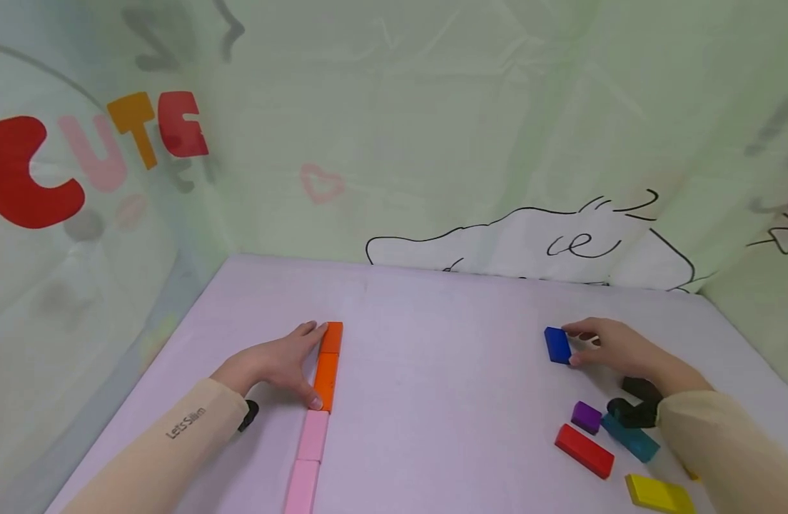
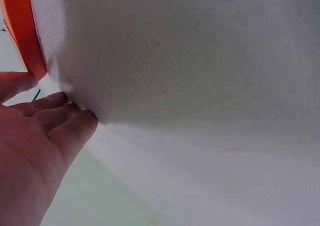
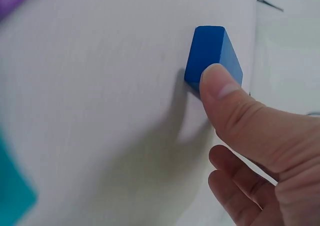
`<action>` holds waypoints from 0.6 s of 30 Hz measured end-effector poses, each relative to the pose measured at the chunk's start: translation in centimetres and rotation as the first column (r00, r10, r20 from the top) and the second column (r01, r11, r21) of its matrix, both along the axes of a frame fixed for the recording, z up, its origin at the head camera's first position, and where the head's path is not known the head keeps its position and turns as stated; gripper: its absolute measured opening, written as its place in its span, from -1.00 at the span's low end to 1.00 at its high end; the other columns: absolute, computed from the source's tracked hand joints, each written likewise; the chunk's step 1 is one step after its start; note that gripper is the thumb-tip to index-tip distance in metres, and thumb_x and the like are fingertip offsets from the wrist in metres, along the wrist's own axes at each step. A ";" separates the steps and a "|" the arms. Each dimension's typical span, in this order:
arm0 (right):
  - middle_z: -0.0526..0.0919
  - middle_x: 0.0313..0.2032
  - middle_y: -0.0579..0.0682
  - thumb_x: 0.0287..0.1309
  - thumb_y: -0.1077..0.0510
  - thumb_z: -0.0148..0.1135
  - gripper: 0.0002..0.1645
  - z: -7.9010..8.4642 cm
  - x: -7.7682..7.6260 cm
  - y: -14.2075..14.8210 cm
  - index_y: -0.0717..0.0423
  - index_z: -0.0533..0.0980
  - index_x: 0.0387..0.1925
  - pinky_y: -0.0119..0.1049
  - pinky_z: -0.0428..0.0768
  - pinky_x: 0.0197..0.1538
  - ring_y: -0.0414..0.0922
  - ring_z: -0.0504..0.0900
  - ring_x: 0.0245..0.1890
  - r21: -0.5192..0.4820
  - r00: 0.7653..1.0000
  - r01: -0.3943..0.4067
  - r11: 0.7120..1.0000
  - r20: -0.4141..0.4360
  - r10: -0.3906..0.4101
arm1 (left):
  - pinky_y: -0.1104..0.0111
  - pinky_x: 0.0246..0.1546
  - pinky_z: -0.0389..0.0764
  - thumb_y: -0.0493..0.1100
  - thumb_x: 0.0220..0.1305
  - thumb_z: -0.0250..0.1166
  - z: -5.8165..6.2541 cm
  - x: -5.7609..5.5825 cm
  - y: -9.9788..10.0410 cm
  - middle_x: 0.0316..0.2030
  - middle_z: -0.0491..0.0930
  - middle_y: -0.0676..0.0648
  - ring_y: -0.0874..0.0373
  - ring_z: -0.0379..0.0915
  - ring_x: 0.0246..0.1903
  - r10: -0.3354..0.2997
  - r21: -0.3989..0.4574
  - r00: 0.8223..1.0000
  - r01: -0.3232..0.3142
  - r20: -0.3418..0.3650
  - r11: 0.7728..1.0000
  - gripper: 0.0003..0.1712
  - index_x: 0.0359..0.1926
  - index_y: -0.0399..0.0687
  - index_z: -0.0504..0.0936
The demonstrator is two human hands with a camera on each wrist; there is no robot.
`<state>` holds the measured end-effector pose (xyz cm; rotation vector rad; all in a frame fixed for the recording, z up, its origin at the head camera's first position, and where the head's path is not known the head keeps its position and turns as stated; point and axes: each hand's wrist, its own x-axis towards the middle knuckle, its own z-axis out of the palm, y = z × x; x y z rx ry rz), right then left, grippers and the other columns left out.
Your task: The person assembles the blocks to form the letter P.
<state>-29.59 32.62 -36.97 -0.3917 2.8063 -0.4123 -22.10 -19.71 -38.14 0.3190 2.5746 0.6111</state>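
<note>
Table (image 1: pixel 432 428), pale, one; on it I log all the blocks.
Row of blocks, left side, running near to far; in place, as I judge it, are four lengths end to end: far orange block (image 1: pixel 332 338), near orange block (image 1: pixel 325 382), then two pink blocks, the farther (image 1: pixel 313 435) and the nearer (image 1: pixel 302 485), the last cut by the view's near edge; I judge the row well begun, with the loose blocks on the right left over and the blue one the piece in hand.
Left hand (image 1: pixel 281 364), one; spread wide along the left side of the orange pair, thumb touching its near end, a fingertip at its far end; I read it as steadying, not gripping.
Right hand (image 1: pixel 615 350), one; part closed, thumb and forefinger pinching the blue block, the other fingers loosely bent.
Blue block (image 1: pixel 557 345), one; at the right hand's fingertips, on their left side, well apart from the row; whether it touches the table I cannot tell.
Loose blocks, near right, nearer than the right hand: yellow block (image 1: pixel 657 494), red block (image 1: pixel 584 451), teal block (image 1: pixel 628 437); also a yellowish piece (image 1: pixel 691 474), mostly hidden by the right sleeve (image 1: pixel 721 450), size not readable.
Purple block (image 1: pixel 587 417), smallest; just beside the teal, beyond the red.
</note>
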 end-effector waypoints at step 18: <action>0.52 0.25 0.42 0.17 0.09 0.48 -0.21 -0.6 -1.1 -7.2 0.39 0.42 0.33 0.26 0.57 0.22 0.40 0.47 0.25 -0.087 0.997 -0.074 0.993 -0.011 0.074 | -0.23 0.47 0.22 0.08 -0.06 0.65 -0.2 -0.3 -0.1 0.63 -0.18 -0.30 -0.28 -0.03 0.57 -0.001 -0.004 1.000 0.001 0.000 1.000 0.44 0.64 -0.15 -0.10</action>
